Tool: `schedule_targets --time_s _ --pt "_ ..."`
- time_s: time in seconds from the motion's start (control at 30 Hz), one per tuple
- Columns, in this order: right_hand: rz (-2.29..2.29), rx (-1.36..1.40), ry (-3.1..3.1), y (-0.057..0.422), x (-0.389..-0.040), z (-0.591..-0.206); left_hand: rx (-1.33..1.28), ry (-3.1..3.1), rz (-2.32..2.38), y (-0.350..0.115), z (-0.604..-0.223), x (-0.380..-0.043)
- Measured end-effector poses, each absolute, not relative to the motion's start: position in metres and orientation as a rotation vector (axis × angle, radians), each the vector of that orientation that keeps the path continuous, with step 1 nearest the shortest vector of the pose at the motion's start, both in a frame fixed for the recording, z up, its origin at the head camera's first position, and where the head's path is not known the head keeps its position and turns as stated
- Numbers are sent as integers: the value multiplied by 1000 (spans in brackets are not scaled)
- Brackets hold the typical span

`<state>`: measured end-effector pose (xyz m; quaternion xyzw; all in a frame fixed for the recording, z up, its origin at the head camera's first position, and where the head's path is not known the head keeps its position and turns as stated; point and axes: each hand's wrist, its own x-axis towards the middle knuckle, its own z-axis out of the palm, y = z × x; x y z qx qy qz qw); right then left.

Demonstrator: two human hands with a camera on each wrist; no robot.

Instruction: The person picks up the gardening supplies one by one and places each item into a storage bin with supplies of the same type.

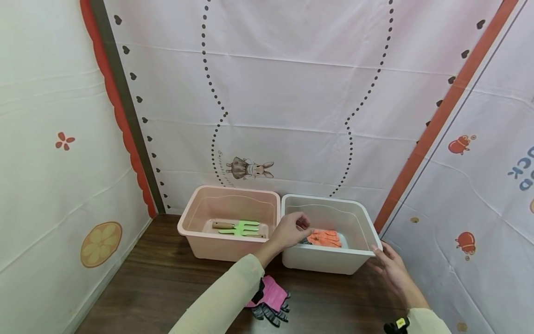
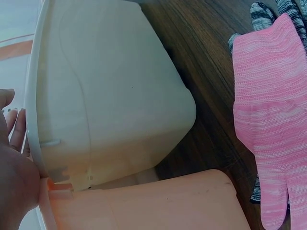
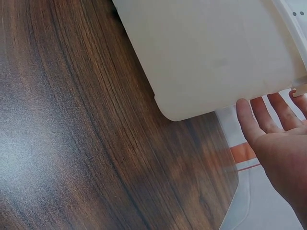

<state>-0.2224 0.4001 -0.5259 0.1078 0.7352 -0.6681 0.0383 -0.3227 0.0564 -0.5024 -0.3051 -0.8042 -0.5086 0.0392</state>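
Over the near left part of the white bin (image 1: pixel 329 261) hangs my left hand (image 1: pixel 289 230), its fingers loosely bent and nothing visible between them. Orange gloves (image 1: pixel 324 238) lie inside that bin beside the fingers, with a dark grey piece partly hidden by the hand. At the bin's right end my right hand (image 1: pixel 391 268) grips the rim, thumb on top and fingers against the outer side (image 3: pixel 216 62). A pink glove (image 2: pixel 268 86) with dark striped fingers lies on the table in front, partly covered by my left sleeve in the head view.
A pink bin (image 1: pixel 225 246) stands directly left of the white one, with green-headed, wooden-handled garden forks (image 1: pixel 239 228) inside. Both bins stand on a dark wooden table (image 1: pixel 154 278) against a printed cloth backdrop (image 1: pixel 288 102). Cloth walls close off both sides.
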Motion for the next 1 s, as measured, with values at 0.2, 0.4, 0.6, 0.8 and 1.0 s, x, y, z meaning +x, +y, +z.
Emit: schedule_targets --time_s 0.2,0.4,0.6,0.8,1.0 --pt "-2029 328 2276 400 -224 -526 -928 -2468 -1565 57 -504 -324" --pt "-2030 357 2277 402 -225 -527 -926 -2470 -1579 57 -503 -324" --pt "-2027 373 2258 402 -224 -528 -862 -2509 -1625 55 -500 -325" --pt "-2028 414 2278 401 -223 -529 -795 -2493 -1693 54 -494 -325" --pt "-2057 382 2283 402 -222 -530 -740 -2422 -1742 53 -494 -326"
